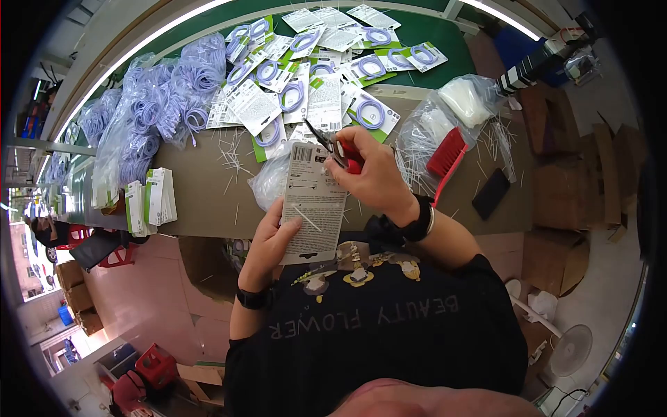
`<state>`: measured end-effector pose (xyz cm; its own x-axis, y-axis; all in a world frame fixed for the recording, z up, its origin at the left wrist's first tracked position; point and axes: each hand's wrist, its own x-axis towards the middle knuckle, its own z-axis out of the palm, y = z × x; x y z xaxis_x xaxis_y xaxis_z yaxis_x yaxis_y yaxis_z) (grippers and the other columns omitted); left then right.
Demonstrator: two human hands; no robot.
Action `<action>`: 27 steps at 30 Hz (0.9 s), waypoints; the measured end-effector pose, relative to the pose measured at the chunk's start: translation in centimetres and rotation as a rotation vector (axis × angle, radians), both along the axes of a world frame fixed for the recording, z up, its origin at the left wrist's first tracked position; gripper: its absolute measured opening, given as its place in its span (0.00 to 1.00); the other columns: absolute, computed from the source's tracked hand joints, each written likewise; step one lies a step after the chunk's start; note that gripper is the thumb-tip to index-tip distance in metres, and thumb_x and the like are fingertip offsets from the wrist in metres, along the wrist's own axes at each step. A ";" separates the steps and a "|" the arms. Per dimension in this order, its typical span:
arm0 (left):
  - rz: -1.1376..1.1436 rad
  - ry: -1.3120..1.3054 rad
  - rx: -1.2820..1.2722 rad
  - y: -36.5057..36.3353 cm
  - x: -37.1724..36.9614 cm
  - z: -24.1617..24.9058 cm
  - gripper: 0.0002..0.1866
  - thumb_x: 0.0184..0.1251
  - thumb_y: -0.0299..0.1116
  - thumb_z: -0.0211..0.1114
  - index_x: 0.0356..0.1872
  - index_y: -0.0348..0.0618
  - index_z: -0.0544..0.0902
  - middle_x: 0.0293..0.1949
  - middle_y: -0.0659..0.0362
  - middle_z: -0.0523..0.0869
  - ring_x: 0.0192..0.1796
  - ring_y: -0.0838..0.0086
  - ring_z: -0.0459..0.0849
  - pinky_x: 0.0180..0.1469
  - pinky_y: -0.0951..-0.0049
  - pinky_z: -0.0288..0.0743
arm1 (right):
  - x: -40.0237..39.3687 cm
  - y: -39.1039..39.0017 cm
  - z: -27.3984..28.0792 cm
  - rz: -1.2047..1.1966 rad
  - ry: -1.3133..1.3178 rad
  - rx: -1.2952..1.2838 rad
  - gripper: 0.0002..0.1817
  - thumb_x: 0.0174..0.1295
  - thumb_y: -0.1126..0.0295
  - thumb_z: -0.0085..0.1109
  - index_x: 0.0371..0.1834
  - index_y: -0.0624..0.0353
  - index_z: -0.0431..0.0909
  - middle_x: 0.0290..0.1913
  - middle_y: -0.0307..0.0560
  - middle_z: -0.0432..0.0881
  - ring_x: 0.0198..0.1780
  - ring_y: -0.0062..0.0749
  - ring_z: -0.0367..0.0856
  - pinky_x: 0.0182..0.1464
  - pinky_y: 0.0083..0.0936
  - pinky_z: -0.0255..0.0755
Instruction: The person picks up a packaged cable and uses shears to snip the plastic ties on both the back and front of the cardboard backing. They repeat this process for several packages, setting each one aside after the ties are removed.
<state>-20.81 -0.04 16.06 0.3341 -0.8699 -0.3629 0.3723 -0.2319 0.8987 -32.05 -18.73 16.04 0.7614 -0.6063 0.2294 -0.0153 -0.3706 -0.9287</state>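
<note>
My left hand point(271, 240) grips the lower left edge of a printed cardboard packaging card point(316, 198), thumb on its face. The card's printed back, with a barcode, faces up, and a thin white strip point(308, 217) lies across it. Closed around small red-handled cutting pliers point(324, 139), my right hand point(375, 174) is at the card's upper right edge. The plier jaws point up and left, past the card's top. Behind are many cards carrying coiled lilac cables point(292, 96), piled on the table.
Bagged lilac cables point(149, 111) fill the back left, with upright stacked cards point(160, 198) at the table's left edge. On the right are a red brush point(448, 154), a dark phone point(492, 194), and plastic bags point(467, 99). Loose white strips point(233, 154) lie scattered.
</note>
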 end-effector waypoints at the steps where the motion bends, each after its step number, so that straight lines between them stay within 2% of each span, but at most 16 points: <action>1: -0.001 0.000 -0.005 -0.1 0.0 0.1 0.23 0.68 0.26 0.49 0.64 0.34 0.64 0.53 0.55 0.77 0.53 0.76 0.76 0.56 0.75 0.69 | 0.0 0.2 -0.2 0.026 -0.046 -0.042 0.20 0.51 0.73 0.69 0.46 0.61 0.72 0.33 0.38 0.76 0.34 0.18 0.74 0.39 0.17 0.71; 3: 0.058 -0.002 0.047 -0.4 0.0 0.3 0.22 0.69 0.27 0.49 0.63 0.34 0.64 0.53 0.55 0.77 0.52 0.76 0.76 0.55 0.75 0.69 | 0.1 0.9 -0.8 0.048 -0.090 -0.087 0.20 0.51 0.74 0.69 0.46 0.61 0.72 0.33 0.39 0.76 0.35 0.19 0.74 0.39 0.18 0.71; 6: 0.082 0.043 0.057 -0.2 0.8 -0.8 0.21 0.69 0.27 0.49 0.63 0.34 0.65 0.52 0.55 0.77 0.52 0.75 0.77 0.55 0.75 0.70 | 0.5 2.1 -1.6 0.081 -0.080 -0.511 0.20 0.48 0.77 0.68 0.45 0.61 0.72 0.33 0.42 0.76 0.36 0.27 0.77 0.40 0.23 0.72; 7: 0.082 0.086 0.040 0.0 1.2 -1.6 0.21 0.69 0.28 0.49 0.62 0.34 0.65 0.52 0.55 0.78 0.51 0.75 0.77 0.54 0.75 0.71 | 0.5 2.2 -1.5 0.076 -0.078 -0.515 0.20 0.48 0.77 0.68 0.45 0.61 0.72 0.33 0.42 0.76 0.36 0.27 0.77 0.40 0.23 0.72; 9: 0.070 0.124 0.013 0.2 2.3 -1.6 0.21 0.70 0.28 0.48 0.62 0.34 0.66 0.52 0.54 0.78 0.51 0.75 0.77 0.54 0.74 0.71 | 0.1 1.9 -1.1 0.045 -0.093 -0.402 0.24 0.43 0.79 0.67 0.47 0.61 0.72 0.35 0.47 0.77 0.37 0.38 0.78 0.40 0.28 0.73; 12: 0.143 0.210 -0.074 0.6 4.2 -0.1 0.20 0.70 0.28 0.48 0.60 0.33 0.66 0.51 0.53 0.78 0.50 0.73 0.78 0.52 0.74 0.73 | -0.5 0.9 1.3 -0.060 -0.116 -0.379 0.27 0.41 0.77 0.67 0.50 0.60 0.73 0.38 0.48 0.78 0.39 0.42 0.78 0.42 0.33 0.72; 13: 0.135 0.212 -0.079 0.9 5.0 -0.2 0.20 0.70 0.28 0.48 0.60 0.33 0.66 0.51 0.53 0.78 0.50 0.73 0.78 0.52 0.74 0.73 | -0.6 0.7 1.7 -0.066 -0.113 -0.385 0.27 0.41 0.77 0.67 0.50 0.60 0.73 0.38 0.48 0.78 0.39 0.42 0.78 0.42 0.33 0.72; 16: 0.086 0.131 -0.030 2.1 7.2 -0.6 0.19 0.70 0.29 0.48 0.59 0.32 0.67 0.51 0.52 0.79 0.49 0.72 0.79 0.51 0.73 0.74 | -0.3 1.1 2.5 -0.096 0.296 -0.832 0.29 0.40 0.74 0.68 0.52 0.60 0.74 0.41 0.46 0.79 0.42 0.42 0.77 0.48 0.35 0.70; 20: -0.020 0.123 -0.066 3.3 10.5 -1.3 0.19 0.70 0.29 0.48 0.59 0.31 0.67 0.50 0.52 0.79 0.49 0.73 0.79 0.51 0.74 0.73 | 2.2 3.1 1.8 -0.097 0.414 -0.906 0.30 0.40 0.72 0.69 0.52 0.60 0.75 0.42 0.45 0.79 0.45 0.40 0.77 0.51 0.35 0.68; 27: -0.119 0.114 -0.096 4.4 14.8 -2.0 0.19 0.70 0.30 0.48 0.58 0.31 0.68 0.50 0.52 0.80 0.48 0.74 0.79 0.52 0.75 0.72 | 6.0 6.3 2.1 -0.145 0.464 -0.917 0.29 0.41 0.72 0.68 0.51 0.60 0.75 0.41 0.45 0.79 0.45 0.38 0.77 0.50 0.34 0.68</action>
